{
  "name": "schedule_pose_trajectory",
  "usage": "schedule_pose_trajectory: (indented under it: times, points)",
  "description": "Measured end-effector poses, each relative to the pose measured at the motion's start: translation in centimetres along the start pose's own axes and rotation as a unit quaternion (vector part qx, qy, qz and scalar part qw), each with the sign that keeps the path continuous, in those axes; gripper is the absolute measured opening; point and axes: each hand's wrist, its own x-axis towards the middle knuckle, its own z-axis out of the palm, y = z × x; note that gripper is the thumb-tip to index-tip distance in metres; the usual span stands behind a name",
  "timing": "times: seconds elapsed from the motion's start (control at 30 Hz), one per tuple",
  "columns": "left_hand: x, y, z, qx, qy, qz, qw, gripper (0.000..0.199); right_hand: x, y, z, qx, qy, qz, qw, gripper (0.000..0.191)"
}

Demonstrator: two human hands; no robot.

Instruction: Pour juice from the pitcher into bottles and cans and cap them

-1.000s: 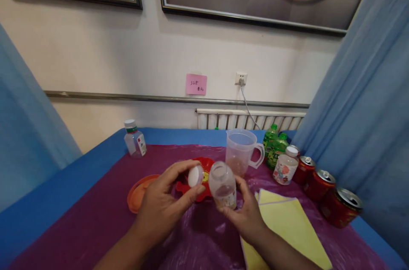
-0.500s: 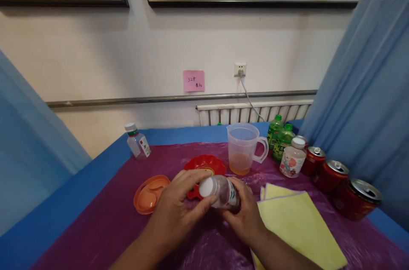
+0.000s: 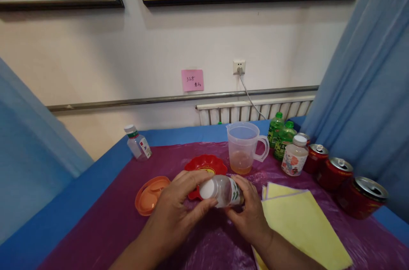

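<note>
Here, pinching the white cap [image 3: 207, 189] of the clear bottle [image 3: 225, 194] with the left hand [image 3: 174, 210], wrapping fingers of the right hand [image 3: 251, 210] around its body. Holding it tilted over the purple sheet [image 3: 207, 242], in front of the red dish [image 3: 204, 162]

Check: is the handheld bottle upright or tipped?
Tipped: the plastic bottle is tilted well over, its white cap by the left hand, base in the right hand.

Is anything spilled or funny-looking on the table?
Maybe: shiny specks dot the purple sheet beside the jug, like splashed drops, though they could be glare. The held bottle is tilted, but its white cap seems on.
</note>
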Motion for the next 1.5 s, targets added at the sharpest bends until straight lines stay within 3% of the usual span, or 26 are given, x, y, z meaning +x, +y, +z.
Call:
schedule_pose_trajectory:
  times: [0.23,0.33,0.43,0.5,0.63,0.73,0.87,1.0,1.2,1.37,1.5]
  points:
    - [0.0,0.9,-0.7,-0.078,-0.102,-0.006,0.992,0.041,0.0,-0.3,-0.2,0.021,-0.031,0.005,0.999,0.071]
    - [-0.3,1.5,0.2,-0.131,-0.086,-0.028,0.987,0.039,-0.1,-0.6,-0.2,0.043,-0.037,0.006,0.998,0.072]
    - [-0.4,1.8,1.4,-0.199,-0.037,-0.047,0.978,0.025,0.0,-0.9,-0.5,0.069,-0.056,0.003,0.996,0.072]
    - [-0.2,1.9,1.7,-0.239,-0.041,-0.051,0.969,0.019,0.1,-1.2,-0.7,0.104,-0.074,0.005,0.992,0.069]
    - [0.3,1.6,1.0,-0.318,-0.120,-0.079,0.937,0.049,0.1,-1.5,-1.0,0.221,-0.147,0.049,0.963,0.069]
    - [0.4,0.8,0.9,-0.304,-0.041,-0.106,0.946,0.068,0.1,-1.5,-1.0,0.276,-0.165,0.082,0.943,0.069]
    - [0.3,0.3,1.5,-0.254,0.062,-0.144,0.954,0.058,0.0,-1.4,-1.0,0.276,-0.146,0.088,0.946,0.069]
    - [0.8,0.5,1.6,-0.241,0.090,-0.143,0.956,0.045,0.1,-1.2,-1.3,0.250,-0.138,0.071,0.956,0.069]
    - [1.4,0.3,2.0,-0.202,0.094,-0.116,0.968,0.028,0.4,-1.0,-0.8,0.126,-0.050,0.057,0.989,0.067]
    - [1.0,0.5,3.1,-0.138,0.147,-0.115,0.973,0.029,0.5,-0.8,-0.3,0.049,0.012,0.040,0.998,0.067]
    - [1.2,0.7,3.4,-0.153,0.175,-0.164,0.959,0.031,0.4,-0.6,-0.3,0.010,0.033,0.019,0.999,0.068]
